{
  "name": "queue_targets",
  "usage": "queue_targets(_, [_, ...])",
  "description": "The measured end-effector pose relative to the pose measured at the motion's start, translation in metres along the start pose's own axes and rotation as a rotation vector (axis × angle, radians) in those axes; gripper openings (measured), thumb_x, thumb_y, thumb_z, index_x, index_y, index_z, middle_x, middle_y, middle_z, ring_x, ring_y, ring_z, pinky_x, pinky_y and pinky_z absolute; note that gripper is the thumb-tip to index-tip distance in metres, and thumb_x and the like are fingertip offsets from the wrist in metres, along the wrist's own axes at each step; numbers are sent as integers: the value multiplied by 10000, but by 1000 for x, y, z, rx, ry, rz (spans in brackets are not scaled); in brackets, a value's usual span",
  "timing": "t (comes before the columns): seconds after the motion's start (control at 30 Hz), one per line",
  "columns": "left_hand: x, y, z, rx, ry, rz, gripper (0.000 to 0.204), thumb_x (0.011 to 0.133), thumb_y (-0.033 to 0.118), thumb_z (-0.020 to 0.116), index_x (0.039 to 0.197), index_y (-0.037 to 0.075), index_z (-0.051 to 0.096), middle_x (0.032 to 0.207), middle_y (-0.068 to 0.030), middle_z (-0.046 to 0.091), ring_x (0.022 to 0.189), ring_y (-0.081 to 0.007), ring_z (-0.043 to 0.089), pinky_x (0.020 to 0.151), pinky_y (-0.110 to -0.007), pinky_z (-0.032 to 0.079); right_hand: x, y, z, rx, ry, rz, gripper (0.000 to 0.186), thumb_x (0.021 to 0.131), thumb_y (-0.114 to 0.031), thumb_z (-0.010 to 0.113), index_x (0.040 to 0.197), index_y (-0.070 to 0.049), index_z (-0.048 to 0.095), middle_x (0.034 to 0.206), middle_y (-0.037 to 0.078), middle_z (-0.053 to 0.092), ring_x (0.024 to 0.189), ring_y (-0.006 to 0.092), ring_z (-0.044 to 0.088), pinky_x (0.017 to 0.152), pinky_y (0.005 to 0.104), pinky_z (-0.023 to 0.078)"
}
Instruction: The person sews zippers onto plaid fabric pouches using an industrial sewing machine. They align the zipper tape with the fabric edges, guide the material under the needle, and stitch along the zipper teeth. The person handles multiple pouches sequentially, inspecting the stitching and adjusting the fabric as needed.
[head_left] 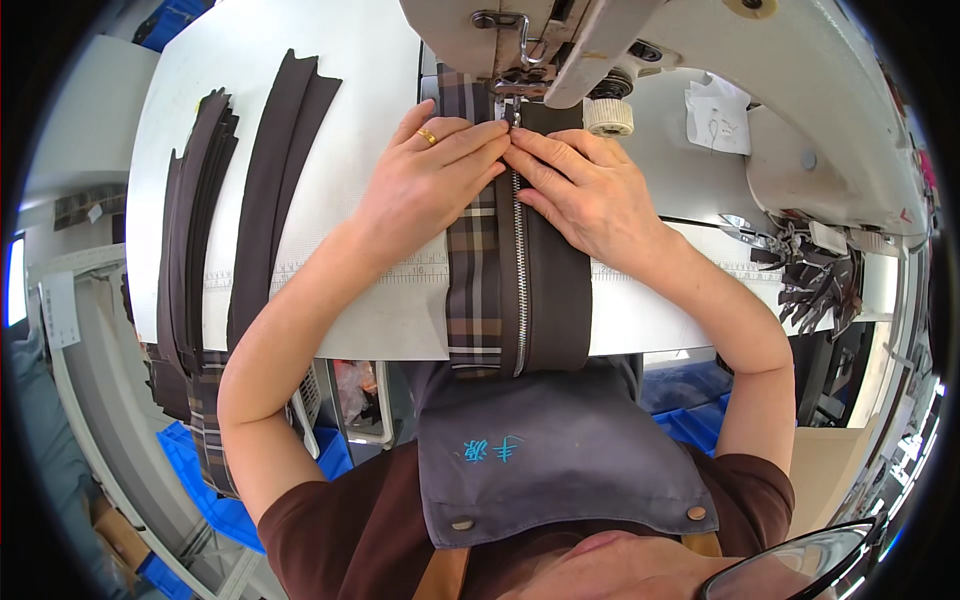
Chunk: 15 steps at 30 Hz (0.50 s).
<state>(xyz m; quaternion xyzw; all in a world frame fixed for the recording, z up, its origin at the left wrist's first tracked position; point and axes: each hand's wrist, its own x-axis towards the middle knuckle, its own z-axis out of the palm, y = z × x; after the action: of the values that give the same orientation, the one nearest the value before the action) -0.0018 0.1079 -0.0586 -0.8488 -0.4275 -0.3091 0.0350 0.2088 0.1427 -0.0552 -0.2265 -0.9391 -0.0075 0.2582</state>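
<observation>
My left hand (422, 182) lies on a dark brown and plaid fabric panel (473, 290), its fingers stretched toward the metal zipper (521, 275) that runs down the panel. From the other side my right hand (598, 195) rests on the plain dark part (560, 300), fingers also extended. Both sets of fingertips meet on the zipper, just in front of the sewing machine's presser foot (511, 108). They press down there; what lies beneath them is hidden. The panel's near end hangs over the table edge toward my apron.
Left on the white table (400, 325) lie folded dark strips (285, 170) and a stack of similar strips (190, 230). The sewing machine (840, 130) arches over the right side. Scissors (745, 232) and a bundle of dark scraps (825, 285) are at right. Blue bins (215, 490) stand below.
</observation>
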Motion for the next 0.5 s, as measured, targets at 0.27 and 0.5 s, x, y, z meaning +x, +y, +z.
queue_targets(0.27, [-4, 0, 1, 178, 11, 98, 289, 761, 120, 690, 1031, 29, 644, 1158, 0, 603, 962, -147, 567, 1028, -507, 318, 1, 0, -1, 15, 13, 2, 385, 765, -217, 719, 1100, -45, 640, 1126, 28, 609, 928, 190, 543, 797, 316, 474])
queue_targets(0.5, [-2, 1, 3, 139, -14, 55, 282, 775, 125, 682, 1036, 33, 629, 1187, -21, 604, 966, -166, 565, 1015, -525, 330, 1, 0, -1, 6, 16, -3, 373, 766, -216, 719, 1087, -45, 636, 1128, 34, 610, 929, 192, 544, 799, 321, 475])
